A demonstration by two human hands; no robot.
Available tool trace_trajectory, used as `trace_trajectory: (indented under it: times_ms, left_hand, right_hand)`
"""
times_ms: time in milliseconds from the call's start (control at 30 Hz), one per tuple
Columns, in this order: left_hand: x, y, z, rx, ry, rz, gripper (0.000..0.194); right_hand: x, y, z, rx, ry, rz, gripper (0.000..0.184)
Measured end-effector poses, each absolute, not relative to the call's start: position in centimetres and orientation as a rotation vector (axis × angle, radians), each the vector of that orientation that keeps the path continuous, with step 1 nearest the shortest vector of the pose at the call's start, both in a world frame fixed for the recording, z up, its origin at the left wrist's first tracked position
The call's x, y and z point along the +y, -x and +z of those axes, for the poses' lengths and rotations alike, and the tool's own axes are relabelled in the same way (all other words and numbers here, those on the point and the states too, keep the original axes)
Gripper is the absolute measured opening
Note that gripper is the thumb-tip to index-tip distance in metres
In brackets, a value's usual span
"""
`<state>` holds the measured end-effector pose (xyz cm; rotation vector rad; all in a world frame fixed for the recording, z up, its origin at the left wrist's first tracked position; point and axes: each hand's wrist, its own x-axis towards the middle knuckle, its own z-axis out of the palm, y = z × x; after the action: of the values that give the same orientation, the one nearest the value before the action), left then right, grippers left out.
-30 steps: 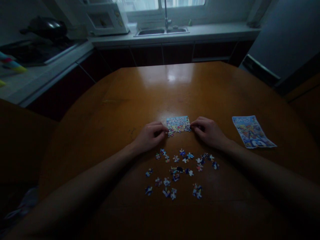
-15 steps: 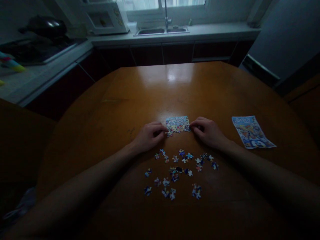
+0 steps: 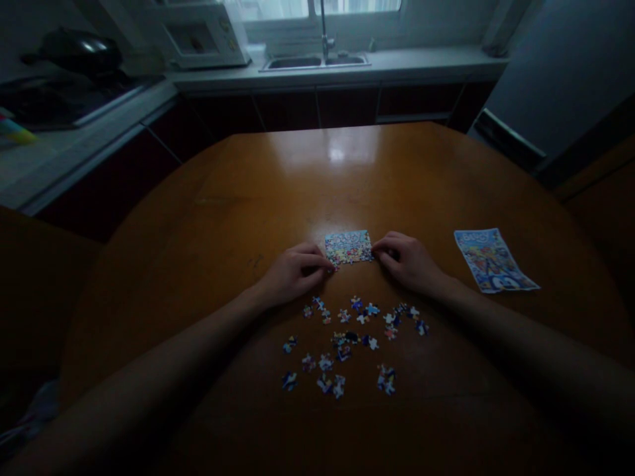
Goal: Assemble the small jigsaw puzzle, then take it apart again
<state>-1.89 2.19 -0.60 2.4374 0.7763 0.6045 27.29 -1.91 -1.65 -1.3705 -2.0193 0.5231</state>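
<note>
- A dim kitchen: its pale counter [image 3: 426,59] runs under a bright window, far beyond the joined puzzle.
- The brown wooden table [image 3: 268,185], glossy and angled at its far corners, lies under the joined puzzle [image 3: 348,246] and all round it.
- The double sink [image 3: 366,64] is set in the counter, well beyond the puzzle.
- The white microwave [image 3: 198,39] stands beyond the puzzle, off to its left.
- The printed sheet [image 3: 493,260] lies flat, well to the puzzle's right.
- The left hand [image 3: 297,272] is at the puzzle's near left corner, thumb and forefinger close together; I cannot tell whether they pinch a piece.
- The right hand [image 3: 404,261] is at the puzzle's right edge, fingers curled; any grip on it is unclear.
- The puzzle itself lies flat between both hands, its near edge ragged.
- Loose pieces [image 3: 386,379] are scattered on the near side of the puzzle, some overlapping.
</note>
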Motion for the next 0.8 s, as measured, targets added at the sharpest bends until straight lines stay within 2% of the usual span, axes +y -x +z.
trace_trajectory:
  times_ms: [333,600,800]
  left_hand:
    - [2.1,1.8,-0.3,0.767,-2.421,0.623,0.023]
    - [2.1,1.8,-0.2,0.781,-2.435,0.62,0.023]
    - [2.2,1.8,-0.3,0.765,-2.429,0.619,0.023]
  right_hand:
    - [-1.6,-27.4,-2.0,-1.97,1.342,0.581,0.013]
    - [-2.3,-28.4,0.0,-2.08,1.289,0.91,0.007]
    - [-4.0,-28.5,1.9,-2.208,1.211,1.053,0.011]
